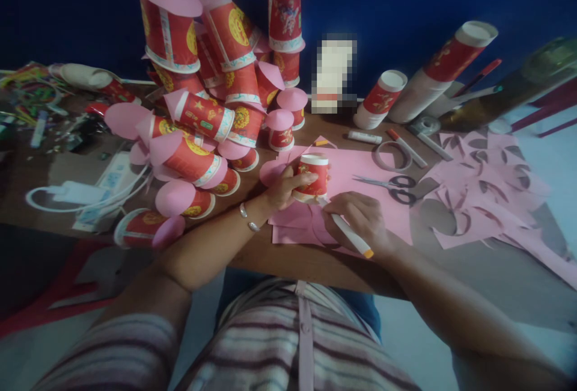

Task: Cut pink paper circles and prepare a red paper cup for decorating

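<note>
My left hand (286,188) is wrapped round a red paper cup (315,175) with gold print and white rims, its thumb across the front. In my right hand (360,216) is a white marker (347,234) with an orange end, its tip against the lower rim of the cup. Both hands are above pink paper sheets (360,165) on the table. Scissors (399,188) with dark handles lie on the paper, right of the cup. What my left fingers do behind the cup is hidden.
Many red cups with pink cone tops (193,159) crowd the left. Stacked cups (383,99) stand at the back right. A tape roll (392,156), a glue stick (364,137) and pink paper offcuts (487,186) lie rightward. A power strip (108,189) with a white cable lies left.
</note>
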A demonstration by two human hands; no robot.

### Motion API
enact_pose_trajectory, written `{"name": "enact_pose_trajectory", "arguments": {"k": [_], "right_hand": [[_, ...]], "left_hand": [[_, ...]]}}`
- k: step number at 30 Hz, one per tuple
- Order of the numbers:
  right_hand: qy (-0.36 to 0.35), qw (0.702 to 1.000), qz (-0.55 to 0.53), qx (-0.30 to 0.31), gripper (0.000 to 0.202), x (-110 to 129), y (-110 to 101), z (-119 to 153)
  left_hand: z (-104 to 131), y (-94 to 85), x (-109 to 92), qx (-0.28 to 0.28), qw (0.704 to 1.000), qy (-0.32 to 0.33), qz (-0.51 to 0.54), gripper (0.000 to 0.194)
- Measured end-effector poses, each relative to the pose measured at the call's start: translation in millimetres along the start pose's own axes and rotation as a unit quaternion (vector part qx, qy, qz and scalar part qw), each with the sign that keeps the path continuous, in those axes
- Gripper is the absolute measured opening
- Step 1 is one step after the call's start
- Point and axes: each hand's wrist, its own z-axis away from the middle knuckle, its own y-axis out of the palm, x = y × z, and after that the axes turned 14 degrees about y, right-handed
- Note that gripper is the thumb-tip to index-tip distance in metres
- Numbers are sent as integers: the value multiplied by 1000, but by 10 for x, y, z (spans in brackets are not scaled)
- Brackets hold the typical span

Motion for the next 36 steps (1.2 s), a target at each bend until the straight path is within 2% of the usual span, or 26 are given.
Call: {"name": "enact_pose_trajectory", "arguments": {"k": [9, 16, 23, 26, 30, 36], "right_hand": [[-4, 1000, -3, 5, 19, 14, -5, -6], [-15, 999, -17, -32, 21, 20, -35, -27], [-24, 998, -62, 11, 24, -11, -30, 14], [-29, 997, -70, 25, 24, -13, -14, 22], [-34, 995, -81, 43, 20, -3, -1, 9], [-38, 996, -76, 26, 20, -11, 3, 15]], "left_hand": [[2, 7, -5, -12, 1000, -4, -2, 49], [-2, -12, 14, -29, 1000, 6, -9, 42], [-30, 29, -14, -25, 999, 26, 6, 43], [-25, 38, -19, -10, 1000, 17, 18, 40], [-7, 38, -12, -19, 1000, -3, 12, 49], [5, 31, -3, -43, 999, -18, -18, 50]]}}
